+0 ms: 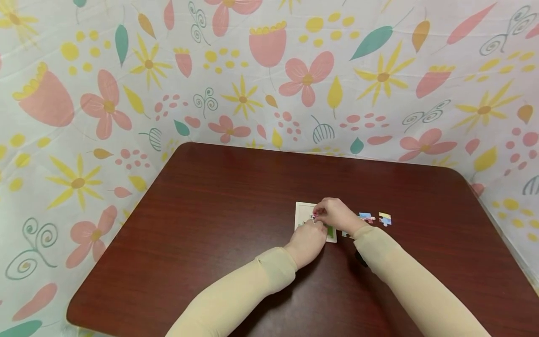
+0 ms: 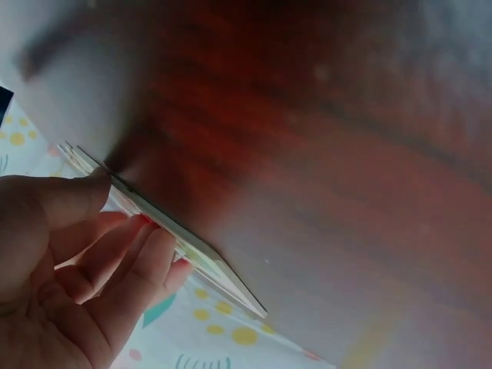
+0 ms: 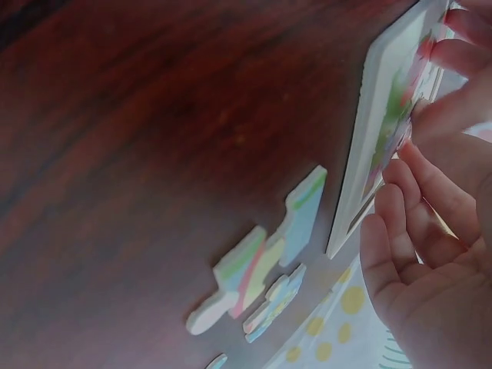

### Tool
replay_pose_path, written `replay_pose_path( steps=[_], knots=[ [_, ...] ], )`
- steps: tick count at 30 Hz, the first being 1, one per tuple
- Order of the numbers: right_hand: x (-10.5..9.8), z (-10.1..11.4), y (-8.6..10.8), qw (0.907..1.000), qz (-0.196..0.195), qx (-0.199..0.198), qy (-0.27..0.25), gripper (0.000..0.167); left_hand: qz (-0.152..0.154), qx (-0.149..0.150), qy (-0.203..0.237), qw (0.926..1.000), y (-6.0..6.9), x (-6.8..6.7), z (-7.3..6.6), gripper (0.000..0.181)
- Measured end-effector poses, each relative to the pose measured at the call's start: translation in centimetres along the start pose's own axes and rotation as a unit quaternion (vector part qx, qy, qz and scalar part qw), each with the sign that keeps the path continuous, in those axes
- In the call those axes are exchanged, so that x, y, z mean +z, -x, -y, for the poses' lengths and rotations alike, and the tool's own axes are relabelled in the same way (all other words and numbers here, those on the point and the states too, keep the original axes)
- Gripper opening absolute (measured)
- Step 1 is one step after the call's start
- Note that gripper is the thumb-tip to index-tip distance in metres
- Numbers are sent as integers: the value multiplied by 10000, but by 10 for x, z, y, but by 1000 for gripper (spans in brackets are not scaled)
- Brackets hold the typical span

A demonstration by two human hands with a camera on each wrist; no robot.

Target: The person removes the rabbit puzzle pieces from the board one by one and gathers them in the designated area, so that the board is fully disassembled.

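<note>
A jigsaw board [image 1: 300, 210] with a pale rim lies flat on the table, part of its picture covered by both hands. My left hand [image 1: 308, 241] rests on its near side; in the left wrist view the thumb [image 2: 92, 188] and fingertips touch the board's top face. Beside it my right hand [image 1: 334, 215] reaches over from the right. Its thumb and index finger pinch a small pinkish puzzle piece [image 1: 314, 216] at the board's picture, mostly hidden by fingers. In the right wrist view, green and red printed parts [image 3: 396, 96] show beside the fingertips.
Loose puzzle pieces lie right of the board, among them a blue-and-pink one [image 1: 366, 216] and a yellow-and-blue one [image 1: 385, 218]. Another piece [image 1: 346, 234] is partly under the right wrist. A floral cloth [image 1: 269, 93] hangs behind the dark wooden table [image 1: 219, 196].
</note>
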State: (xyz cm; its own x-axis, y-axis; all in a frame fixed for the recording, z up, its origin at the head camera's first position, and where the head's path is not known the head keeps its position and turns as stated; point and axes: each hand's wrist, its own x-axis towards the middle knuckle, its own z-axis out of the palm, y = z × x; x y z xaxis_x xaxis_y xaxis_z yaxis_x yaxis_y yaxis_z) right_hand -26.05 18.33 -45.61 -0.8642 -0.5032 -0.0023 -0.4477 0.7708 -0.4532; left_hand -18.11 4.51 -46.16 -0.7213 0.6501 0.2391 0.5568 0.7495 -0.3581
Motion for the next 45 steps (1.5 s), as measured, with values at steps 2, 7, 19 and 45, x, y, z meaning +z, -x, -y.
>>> replay_pose_path(
  steps=[2,7,19,45],
  knots=[
    [0,0,-1,10000,-5,-54,-33,10,101,-40,-16,9999,-1,-1,1,22],
    [1,0,-3,9999,-25,-113,-97,10,276,-90,56,9996,-1,-1,3,21],
    [-1,-11,-1,9968,-32,98,-797,2,449,19,147,9989,-6,2,-1,23],
    [-5,-13,-2,9911,130,226,-1305,7,531,-202,301,9979,-8,1,0,20]
  ],
)
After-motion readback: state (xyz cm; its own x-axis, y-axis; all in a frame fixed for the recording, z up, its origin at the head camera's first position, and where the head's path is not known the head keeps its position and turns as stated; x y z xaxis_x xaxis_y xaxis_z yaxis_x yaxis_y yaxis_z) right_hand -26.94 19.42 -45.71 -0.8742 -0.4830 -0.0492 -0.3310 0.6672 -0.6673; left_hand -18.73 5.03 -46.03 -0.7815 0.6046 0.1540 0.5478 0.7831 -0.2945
